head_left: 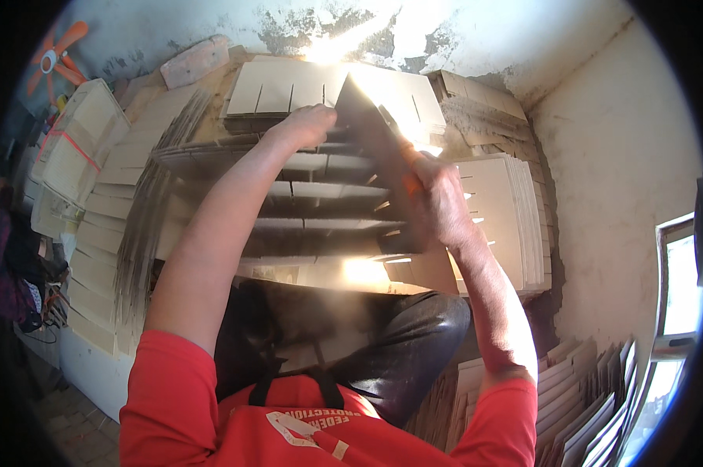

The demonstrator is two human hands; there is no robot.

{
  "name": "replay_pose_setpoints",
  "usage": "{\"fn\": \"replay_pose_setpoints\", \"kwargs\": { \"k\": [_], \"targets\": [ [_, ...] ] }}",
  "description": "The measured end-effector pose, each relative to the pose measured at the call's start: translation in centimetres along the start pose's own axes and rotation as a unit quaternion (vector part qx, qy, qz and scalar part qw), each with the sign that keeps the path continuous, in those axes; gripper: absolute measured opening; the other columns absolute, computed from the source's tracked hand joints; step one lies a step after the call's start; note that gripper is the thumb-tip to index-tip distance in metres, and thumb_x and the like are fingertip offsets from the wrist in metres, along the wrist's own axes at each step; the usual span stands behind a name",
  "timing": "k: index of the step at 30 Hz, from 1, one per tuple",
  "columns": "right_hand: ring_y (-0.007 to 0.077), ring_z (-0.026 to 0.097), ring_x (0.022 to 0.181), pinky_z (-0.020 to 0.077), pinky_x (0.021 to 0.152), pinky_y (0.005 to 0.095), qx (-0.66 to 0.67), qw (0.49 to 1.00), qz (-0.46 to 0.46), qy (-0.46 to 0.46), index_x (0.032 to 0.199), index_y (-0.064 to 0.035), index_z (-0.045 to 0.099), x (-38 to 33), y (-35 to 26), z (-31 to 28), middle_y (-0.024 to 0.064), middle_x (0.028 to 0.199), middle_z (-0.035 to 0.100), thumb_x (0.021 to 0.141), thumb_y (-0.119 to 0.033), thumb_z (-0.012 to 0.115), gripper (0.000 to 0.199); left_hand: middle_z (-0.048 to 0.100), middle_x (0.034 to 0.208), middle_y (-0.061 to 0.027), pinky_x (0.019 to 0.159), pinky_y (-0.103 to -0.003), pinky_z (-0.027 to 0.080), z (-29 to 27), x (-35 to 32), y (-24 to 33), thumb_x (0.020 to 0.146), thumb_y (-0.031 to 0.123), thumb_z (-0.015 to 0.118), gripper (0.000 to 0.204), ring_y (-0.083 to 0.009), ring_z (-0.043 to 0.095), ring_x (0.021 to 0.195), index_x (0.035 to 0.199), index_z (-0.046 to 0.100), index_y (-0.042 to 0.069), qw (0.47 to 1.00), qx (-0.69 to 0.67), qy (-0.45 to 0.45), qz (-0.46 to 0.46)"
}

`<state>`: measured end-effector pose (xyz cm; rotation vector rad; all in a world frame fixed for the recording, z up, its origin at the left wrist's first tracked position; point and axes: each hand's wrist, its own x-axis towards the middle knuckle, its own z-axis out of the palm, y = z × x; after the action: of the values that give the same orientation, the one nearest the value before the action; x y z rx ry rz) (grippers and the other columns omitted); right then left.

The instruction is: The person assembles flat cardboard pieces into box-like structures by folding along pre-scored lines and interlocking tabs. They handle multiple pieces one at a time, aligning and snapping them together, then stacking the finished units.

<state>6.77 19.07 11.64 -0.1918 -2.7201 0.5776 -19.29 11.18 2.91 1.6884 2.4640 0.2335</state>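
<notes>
In front of my lap stand several parallel slotted cardboard strips (305, 191), set on edge in rows. My right hand (445, 198) is closed on a cardboard strip (371, 136) that slants across the right ends of these rows, its far end raised. At the far side, my left hand (311, 124) is closed in a fist-like grip beside that strip's far end. Its fingertips are turned away, so what they hold is hidden. Part of the slanting strip is blurred and in shadow.
A stack of slotted cardboard sheets (269, 86) lies beyond my hands, with another stack (499, 210) at the right. Overlapping cardboard pieces (106, 226) line the left. More pieces (577, 397) stand at the lower right. An orange fan (52, 58) is at the far left.
</notes>
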Motion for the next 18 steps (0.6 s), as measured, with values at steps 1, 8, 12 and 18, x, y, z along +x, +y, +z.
{"fn": "replay_pose_setpoints", "kwargs": {
  "k": [1, 8, 12, 18],
  "targets": [
    [0.0306, 0.062, 0.075, 0.0492, 0.069, 0.0342, -0.016, 1.000, 0.005, -0.023, 0.131, -0.0043, 0.055, 0.6, -0.4, -0.4, 0.0216, 0.088, 0.062, 0.077, 0.011, 0.057, 0.057, 0.061, 0.105, -0.0217, 0.088, -0.046, 0.049, 0.0, -0.2, 0.0, 0.075, -0.003, 0.063, 0.022, -0.0390, 0.058, 0.106, 0.097, 0.058, -0.004, 1.000, -0.003, 0.019, 0.001],
    [0.0335, 0.061, 0.070, 0.0482, 0.065, 0.0382, 0.107, 0.991, 0.075, -0.024, 0.114, -0.0001, 0.063, 0.6, 0.1, 0.2, 0.0240, 0.083, 0.061, 0.075, 0.012, 0.058, 0.042, 0.063, 0.101, -0.0215, 0.086, -0.047, 0.050, -0.6, -0.8, -0.7, 0.074, -0.005, 0.062, 0.014, -0.0409, 0.060, 0.101, 0.088, 0.060, -0.003, 0.995, -0.011, 0.093, -0.016],
    [0.0374, 0.063, 0.075, 0.0496, 0.067, 0.0419, -0.074, 0.995, 0.006, -0.070, 0.104, -0.0007, 0.066, 0.7, 3.0, 4.4, 0.0230, 0.090, 0.065, 0.080, 0.004, 0.062, 0.025, 0.063, 0.106, -0.0215, 0.088, -0.045, 0.050, -1.1, 0.2, 0.9, 0.073, -0.007, 0.061, 0.026, -0.0388, 0.060, 0.104, 0.099, 0.063, -0.002, 0.997, -0.035, 0.064, -0.011],
    [0.0321, 0.065, 0.093, 0.0523, 0.081, 0.0391, -0.129, 0.986, 0.106, -0.010, 0.119, -0.0061, 0.062, 2.2, 2.8, 2.6, 0.0159, 0.104, 0.067, 0.088, -0.013, 0.064, 0.033, 0.058, 0.125, -0.0193, 0.098, -0.043, 0.046, -2.5, -1.2, -1.8, 0.079, -0.002, 0.063, 0.060, -0.0325, 0.053, 0.120, 0.136, 0.049, 0.009, 0.991, -0.076, 0.090, -0.065]
  ]
}}
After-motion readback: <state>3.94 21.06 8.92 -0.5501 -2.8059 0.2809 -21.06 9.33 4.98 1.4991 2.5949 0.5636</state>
